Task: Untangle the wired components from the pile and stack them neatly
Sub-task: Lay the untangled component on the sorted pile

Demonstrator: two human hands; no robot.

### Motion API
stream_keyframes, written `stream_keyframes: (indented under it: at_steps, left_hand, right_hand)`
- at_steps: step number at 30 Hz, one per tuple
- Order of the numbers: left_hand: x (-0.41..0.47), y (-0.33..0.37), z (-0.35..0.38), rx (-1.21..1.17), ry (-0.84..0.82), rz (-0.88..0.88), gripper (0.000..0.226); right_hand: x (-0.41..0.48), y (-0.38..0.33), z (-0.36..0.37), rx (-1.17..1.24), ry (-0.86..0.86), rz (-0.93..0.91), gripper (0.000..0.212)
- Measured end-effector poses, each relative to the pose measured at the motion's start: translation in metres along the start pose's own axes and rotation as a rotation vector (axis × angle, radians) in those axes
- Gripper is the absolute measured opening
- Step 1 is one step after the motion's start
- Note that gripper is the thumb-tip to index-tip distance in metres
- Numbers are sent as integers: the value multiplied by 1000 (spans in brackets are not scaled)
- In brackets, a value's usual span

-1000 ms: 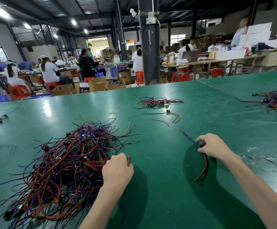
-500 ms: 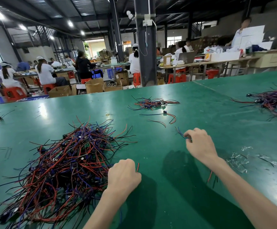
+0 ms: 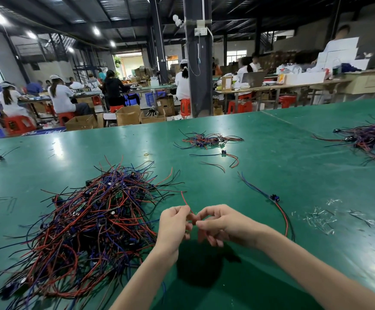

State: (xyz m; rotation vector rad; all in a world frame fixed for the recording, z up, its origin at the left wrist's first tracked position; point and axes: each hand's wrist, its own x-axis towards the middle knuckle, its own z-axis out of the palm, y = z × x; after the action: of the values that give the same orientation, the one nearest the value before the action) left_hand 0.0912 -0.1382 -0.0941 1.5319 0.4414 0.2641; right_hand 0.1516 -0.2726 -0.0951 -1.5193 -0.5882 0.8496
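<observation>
Over green bench [image 3: 271, 171], near edge: left hand [image 3: 174, 227] and right hand [image 3: 225, 224], fingertips meeting. Left grip pinched tight on red wire [image 3: 184, 200], thumb against forefinger; free end sticking up and away. Right grip curled, thumb and forefinger looped toward the same spot; hold on the wire not discernible. Just left of the hands: big pile [image 3: 88, 220] of tangled red, blue and black leads with small boards. Right of the hands, flat on bench: one freed component [image 3: 274, 198], blue leads pointing away, red leads trailing near. Farther back, centre: small bundle [image 3: 206, 139], single piece [image 3: 224, 152] just in front. Far right: another heap [image 3: 372, 139]. Clear plastic scraps [image 3: 320, 218] right of freed component.
</observation>
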Motion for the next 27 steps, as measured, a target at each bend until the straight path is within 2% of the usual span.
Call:
stream_keyframes:
  at_steps: [3,6,8,10,11,12,13,14,16,23,27]
  left_hand:
    - [1,0,0,-23,6,-45,19]
    - [3,-1,-1,-2,-52,-127,15]
    - [4,-2,0,20,-100,-149,10]
    - [4,-4,1,46,-127,-152,8]
    - [3,-4,1,50,-140,-155,8]
    - [3,-5,1,51,-157,-159,7]
    - [2,-6,2,51,-174,-162,7]
    - [2,-6,2,59,-187,-162,7]
    - [2,-6,2,75,-201,-155,8]
    - [2,-8,6,74,-220,-143,14]
    - [3,-10,5,-15,-223,-151,14]
  right_hand:
    - [-2,-8,-15,-129,8,51,2]
    - [-3,-26,-43,-257,9,147,7]
    - [6,-45,-64,-267,153,110,13]
    - [22,-66,-83,-121,328,23,30]
    - [31,-74,-91,-67,385,-5,46]
    - [39,-78,-97,-105,440,1,63]
    - [45,-78,-99,-242,506,17,74]
    - [52,-75,-98,-403,565,13,77]
    - [62,-64,-86,-602,615,-23,70]
    - [94,-41,-16,-875,352,-123,39]
    - [112,-59,17,-877,347,-239,33]
